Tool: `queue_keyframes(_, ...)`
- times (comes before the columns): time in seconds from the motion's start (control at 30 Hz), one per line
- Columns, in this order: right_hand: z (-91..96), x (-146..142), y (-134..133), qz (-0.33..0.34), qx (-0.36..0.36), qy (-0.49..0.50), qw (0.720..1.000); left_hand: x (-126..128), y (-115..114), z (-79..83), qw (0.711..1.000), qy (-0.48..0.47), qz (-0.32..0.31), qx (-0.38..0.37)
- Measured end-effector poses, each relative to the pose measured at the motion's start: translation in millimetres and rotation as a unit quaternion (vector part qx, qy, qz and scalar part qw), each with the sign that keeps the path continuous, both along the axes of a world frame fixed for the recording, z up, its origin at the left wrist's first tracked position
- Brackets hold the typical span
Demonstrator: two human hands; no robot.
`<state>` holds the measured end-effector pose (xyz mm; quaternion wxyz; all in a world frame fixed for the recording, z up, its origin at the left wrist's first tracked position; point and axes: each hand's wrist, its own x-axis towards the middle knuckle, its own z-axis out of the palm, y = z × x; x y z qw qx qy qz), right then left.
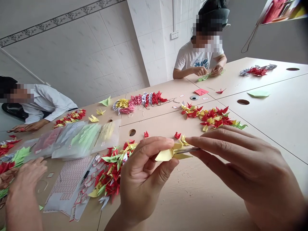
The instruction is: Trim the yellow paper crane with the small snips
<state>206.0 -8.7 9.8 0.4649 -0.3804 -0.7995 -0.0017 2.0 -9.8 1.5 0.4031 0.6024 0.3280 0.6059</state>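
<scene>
Worktop [192, 202]: pale wood-look, panel seams, round holes [132, 132]. Left: mixed heap of folded paper birds [112, 175], printed label sheet [69, 175]. Beyond: plastic sleeves [83, 138] with coloured paper, then a strung row of birds [144, 98]. Right: second bird heap [214, 118], green folded sheet [258, 93]. Pale crumbs [186, 176] near front.

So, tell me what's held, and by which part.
The left grip pinches a folded yellow paper piece around its middle; the right grip holds a slim stick-like thing by its right end.
</scene>
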Motion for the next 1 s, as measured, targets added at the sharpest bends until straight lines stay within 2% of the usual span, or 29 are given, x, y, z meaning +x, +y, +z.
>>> queue_keyframes(0.3, -4.5, 3.8, 10.3, 0.076, -0.050, 0.055, 0.994, -3.6, 8.8, -2.1, 0.989, -0.073, -0.121, -0.053)
queue_keyframes(0.5, -5.8, 3.6, 7.7, 0.078, -0.066, 0.067, 0.993, -3.8, 8.3, -1.1, 0.986, -0.092, -0.122, -0.063)
queue_keyframes(0.8, -3.4, 3.5, 2.9, 0.077, -0.052, 0.072, 0.993, -3.7, 8.9, 4.5, 0.953, -0.172, -0.214, -0.124)
queue_keyframes(1.0, -1.5, 1.8, 2.1, 0.063, -0.048, 0.058, 0.995, -5.6, 11.0, 3.0, 0.943, -0.173, -0.241, -0.153)
